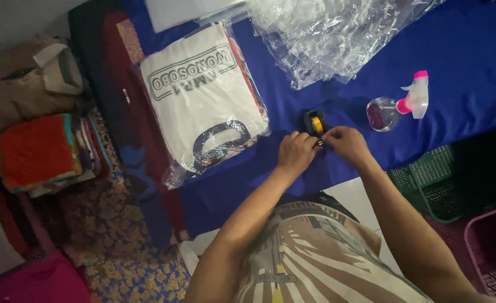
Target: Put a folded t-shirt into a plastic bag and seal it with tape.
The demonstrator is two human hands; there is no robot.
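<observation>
Head view looks down on two bare hands brought together over a blue cloth (472,67) spread on the tabletop: the left hand (296,152) and the right hand (344,142) have their fingertips pinched close, meeting at the near edge of one small black tape dispenser (315,123) with a yellow roll inside it; what exactly the fingers clamp is too small to tell. Taking that dispenser as the landmark, nearest below it lies the person's own striped shirt (309,258), with both forearms running up from it. Right of the dispenser and a little apart stands one clear spray bottle (396,106) with a pink and white trigger head, holding a low level of liquid. Lower right of it, off the cloth's edge, sit one green mesh basket (427,179) and one pink basket (492,252); their contents cannot be made out. Just left of the dispenser lies one white printed garment sealed in a clear plastic bag (203,95). Farther left, off the cloth, is one stack of folded clothes (40,151). Beyond the dispenser, at the far edge, lies a heap of empty clear plastic bags (326,33), too overlapped to count. Open blue cloth remains between dispenser and heap.
</observation>
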